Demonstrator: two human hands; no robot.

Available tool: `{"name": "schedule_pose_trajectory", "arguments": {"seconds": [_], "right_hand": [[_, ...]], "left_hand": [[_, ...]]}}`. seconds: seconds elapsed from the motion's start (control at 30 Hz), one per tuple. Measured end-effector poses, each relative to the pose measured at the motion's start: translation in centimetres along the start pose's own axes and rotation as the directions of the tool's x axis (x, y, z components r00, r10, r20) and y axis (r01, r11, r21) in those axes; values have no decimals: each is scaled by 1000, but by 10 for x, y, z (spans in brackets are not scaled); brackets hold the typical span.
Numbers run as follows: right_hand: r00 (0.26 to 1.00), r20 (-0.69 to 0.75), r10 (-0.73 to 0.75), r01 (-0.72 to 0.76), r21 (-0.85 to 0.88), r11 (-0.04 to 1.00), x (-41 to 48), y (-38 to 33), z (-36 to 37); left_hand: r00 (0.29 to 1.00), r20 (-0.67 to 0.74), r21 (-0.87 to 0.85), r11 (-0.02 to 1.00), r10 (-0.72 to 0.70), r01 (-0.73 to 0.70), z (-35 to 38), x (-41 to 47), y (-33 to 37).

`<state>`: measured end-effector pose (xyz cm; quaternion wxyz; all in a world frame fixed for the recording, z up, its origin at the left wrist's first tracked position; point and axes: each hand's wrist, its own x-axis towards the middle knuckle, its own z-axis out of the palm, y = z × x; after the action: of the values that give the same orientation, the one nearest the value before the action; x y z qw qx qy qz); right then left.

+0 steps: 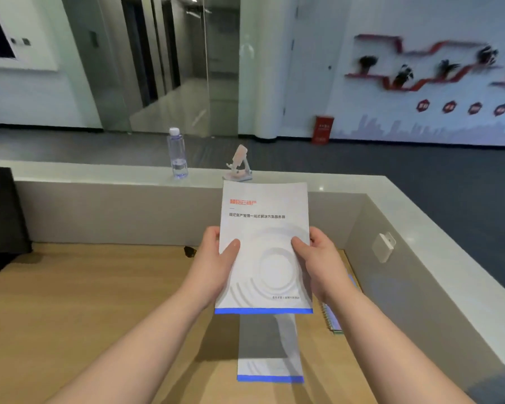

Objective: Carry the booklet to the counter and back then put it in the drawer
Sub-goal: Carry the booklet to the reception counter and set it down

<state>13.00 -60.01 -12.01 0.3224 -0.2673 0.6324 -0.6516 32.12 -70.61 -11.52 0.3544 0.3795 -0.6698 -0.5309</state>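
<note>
With thumbs on top and fingers point(213, 233) beneath, the left hand point(216, 263) and right hand point(318, 258) clasp the white blue-edged paper booklet point(264, 223) by its sides, keeping it flat above the wooden tabletop point(99, 301).

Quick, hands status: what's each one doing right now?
Left hand: closed on the booklet, left edge.
Right hand: closed on the same booklet, right edge.

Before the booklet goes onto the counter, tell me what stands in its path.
Two things stand on the counter ledge just beyond the booklet: a phone stand straight ahead and a water bottle to its left. The ledge to the right looks bare.
</note>
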Motion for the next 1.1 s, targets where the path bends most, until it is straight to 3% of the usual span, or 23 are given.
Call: {"name": "schedule_pose_trajectory", "arguments": {"seconds": [0.17,0.4,0.83,1.1], "right_hand": [[996,-23,-82,82,-17,997,-36,-30,-2],[978,-156,-138,131,-57,990,-80,-52,-57],[881,-445,-161,119,-121,986,-182,-63,-274],[867,-459,-192,111,-199,974,-236,-83,-420]], "left_hand": [[996,-9,27,996,84,-84,-5,-18,31],[985,111,14,991,133,-136,41,-42,60],[916,342,-3,975,211,-223,255,-133,107],[910,359,-25,977,208,-213,385,-213,147]]}}
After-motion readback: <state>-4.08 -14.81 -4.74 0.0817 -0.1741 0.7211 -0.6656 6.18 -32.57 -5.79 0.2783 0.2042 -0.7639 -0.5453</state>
